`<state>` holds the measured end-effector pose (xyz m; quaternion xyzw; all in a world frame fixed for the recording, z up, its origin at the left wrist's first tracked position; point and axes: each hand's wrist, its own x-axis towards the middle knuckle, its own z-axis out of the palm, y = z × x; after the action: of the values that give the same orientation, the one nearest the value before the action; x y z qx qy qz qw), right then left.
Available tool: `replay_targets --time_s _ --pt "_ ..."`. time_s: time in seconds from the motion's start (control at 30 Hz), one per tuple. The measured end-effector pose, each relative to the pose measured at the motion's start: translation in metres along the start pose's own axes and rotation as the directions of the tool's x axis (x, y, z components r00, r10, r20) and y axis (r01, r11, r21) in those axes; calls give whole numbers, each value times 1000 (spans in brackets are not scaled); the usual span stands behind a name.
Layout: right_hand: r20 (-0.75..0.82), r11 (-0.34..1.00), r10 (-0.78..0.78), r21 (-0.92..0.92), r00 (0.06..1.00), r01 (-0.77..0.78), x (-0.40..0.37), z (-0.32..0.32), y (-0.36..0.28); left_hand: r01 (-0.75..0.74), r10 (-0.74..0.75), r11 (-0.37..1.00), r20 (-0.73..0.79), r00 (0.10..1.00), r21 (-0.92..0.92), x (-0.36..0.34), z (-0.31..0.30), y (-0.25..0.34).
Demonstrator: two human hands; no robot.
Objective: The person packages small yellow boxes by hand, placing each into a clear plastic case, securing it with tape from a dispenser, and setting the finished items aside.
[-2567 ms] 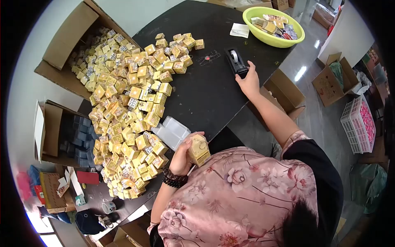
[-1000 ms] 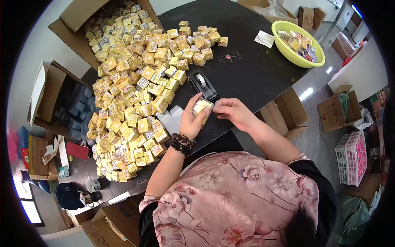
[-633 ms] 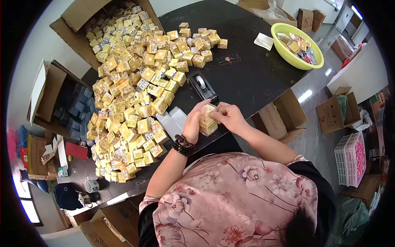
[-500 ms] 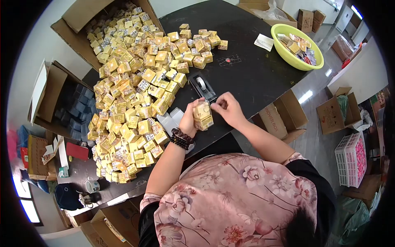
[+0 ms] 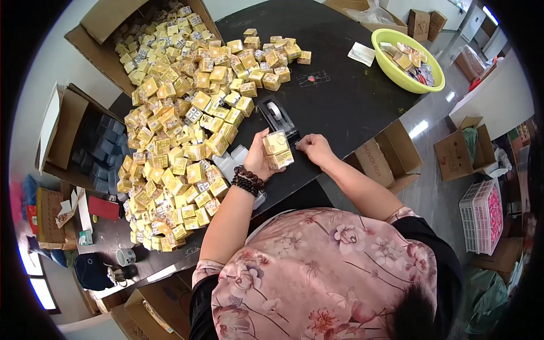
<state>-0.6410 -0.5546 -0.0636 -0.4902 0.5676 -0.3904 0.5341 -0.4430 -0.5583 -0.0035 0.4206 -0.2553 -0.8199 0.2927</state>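
My left hand (image 5: pixel 258 158) is closed around a pair of small yellow boxes (image 5: pixel 277 151), set side by side as one block. A tape dispenser (image 5: pixel 277 118) with a white roll lies on the black table just beyond them. Close to the dispenser's near end, my right hand (image 5: pixel 317 150) has its fingertips pinched together; anything between them is too small to make out. To the left spreads a large heap of similar yellow boxes (image 5: pixel 195 150). Partly hidden behind my left wrist is a clear plastic container (image 5: pixel 228 162).
A cardboard box (image 5: pixel 96 22) tips more yellow boxes onto the black table (image 5: pixel 328 107). At the far right stand a yellow-green basin (image 5: pixel 378 61) of packets and a white card (image 5: pixel 361 54). An open carton (image 5: pixel 377 164) is beyond the table's right edge.
My right hand has moved from beside the boxes to the dispenser's near end, its fingers pinched. In my left hand the boxes have turned, showing their tops more.
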Motion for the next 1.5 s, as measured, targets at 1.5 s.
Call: replay_targets --time_s 1.5 --pt "-116 132 -891 -991 438 7 -24 -125 -11 -326 811 189 40 583 926 -126 -52 -90"
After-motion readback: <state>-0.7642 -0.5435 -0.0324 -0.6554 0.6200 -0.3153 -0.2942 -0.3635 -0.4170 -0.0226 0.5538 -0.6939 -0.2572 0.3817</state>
